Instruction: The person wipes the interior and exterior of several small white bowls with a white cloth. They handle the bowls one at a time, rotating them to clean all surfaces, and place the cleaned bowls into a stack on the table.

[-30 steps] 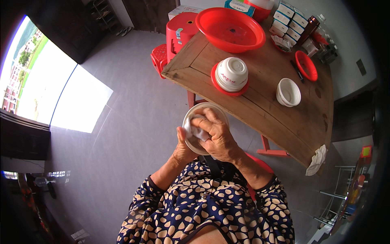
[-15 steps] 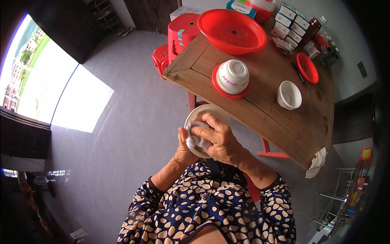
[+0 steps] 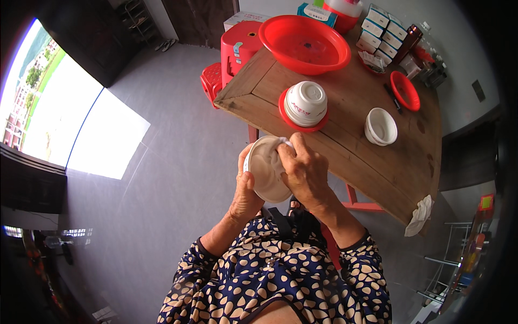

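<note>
My left hand grips a white bowl by its left side, thumb along the near rim and fingers round the outside. The bowl is tilted, its hollow facing me. At the far right of its rim, my right hand is closed on a white cloth, mostly hidden by the fingers. Both hands are in front of my body, just off the near edge of the wooden table. On that table, upside-down white bowls are stacked on a red dish. Another white bowl stands to their right.
A large red basin sits at the table's far end, near stacked small boxes. Farther right lies a shallow red dish. A white cloth hangs over the near right corner. Red plastic stools stand beyond the table.
My right hand has moved with the cloth from inside the bowl to its far right rim. The bowl is now tilted more, showing its inside. The view has shifted slightly.
</note>
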Action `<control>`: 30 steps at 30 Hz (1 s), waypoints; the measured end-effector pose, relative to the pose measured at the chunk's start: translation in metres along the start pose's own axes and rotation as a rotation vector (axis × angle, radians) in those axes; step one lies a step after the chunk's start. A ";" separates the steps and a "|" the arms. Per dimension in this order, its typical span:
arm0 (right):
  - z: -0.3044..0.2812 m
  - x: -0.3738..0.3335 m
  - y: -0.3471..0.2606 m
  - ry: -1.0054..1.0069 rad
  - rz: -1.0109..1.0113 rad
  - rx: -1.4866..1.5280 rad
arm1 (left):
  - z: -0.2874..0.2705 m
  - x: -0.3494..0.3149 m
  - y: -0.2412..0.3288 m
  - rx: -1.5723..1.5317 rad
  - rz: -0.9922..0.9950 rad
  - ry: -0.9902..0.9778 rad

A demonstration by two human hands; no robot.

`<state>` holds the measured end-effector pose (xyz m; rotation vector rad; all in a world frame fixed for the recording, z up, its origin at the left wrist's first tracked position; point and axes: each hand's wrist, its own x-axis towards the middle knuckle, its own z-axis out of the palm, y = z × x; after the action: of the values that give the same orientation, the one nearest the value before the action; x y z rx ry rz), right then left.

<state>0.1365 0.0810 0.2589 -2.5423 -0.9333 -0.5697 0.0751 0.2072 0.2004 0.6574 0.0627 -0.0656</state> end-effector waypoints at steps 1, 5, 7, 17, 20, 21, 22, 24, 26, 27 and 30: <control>-0.003 -0.004 0.004 0.004 0.000 0.059 | -0.001 -0.001 0.001 -0.009 -0.010 0.007; -0.010 -0.005 0.005 0.115 -0.040 0.146 | -0.008 0.000 0.003 0.074 -0.060 0.018; -0.007 0.006 0.004 0.253 -0.184 0.085 | 0.001 0.001 0.006 -0.026 -0.073 -0.031; -0.004 -0.020 0.006 -0.085 -0.164 0.003 | -0.010 0.003 0.001 0.000 -0.072 -0.011; -0.010 -0.028 0.002 -0.333 -0.180 0.061 | -0.012 0.005 -0.001 0.034 -0.070 -0.042; -0.011 -0.026 -0.001 -0.240 -0.172 0.118 | -0.013 0.006 -0.001 0.044 -0.072 -0.051; -0.011 -0.022 -0.005 -0.146 -0.166 0.176 | -0.014 0.006 -0.002 0.054 -0.072 -0.061; -0.003 -0.011 -0.006 0.052 -0.238 0.155 | -0.014 0.009 -0.001 0.055 -0.072 -0.067; 0.006 -0.004 -0.006 0.021 -0.268 0.037 | -0.013 0.011 0.000 0.032 -0.071 -0.063; 0.010 -0.003 -0.005 0.008 -0.286 -0.019 | -0.015 0.012 0.000 0.038 -0.058 -0.054; 0.017 -0.011 0.003 -0.116 -0.256 0.016 | -0.013 0.010 0.003 0.068 -0.029 -0.017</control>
<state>0.1348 0.0814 0.2382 -2.4807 -1.3109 -0.4872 0.0852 0.2169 0.1913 0.7236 0.0536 -0.1013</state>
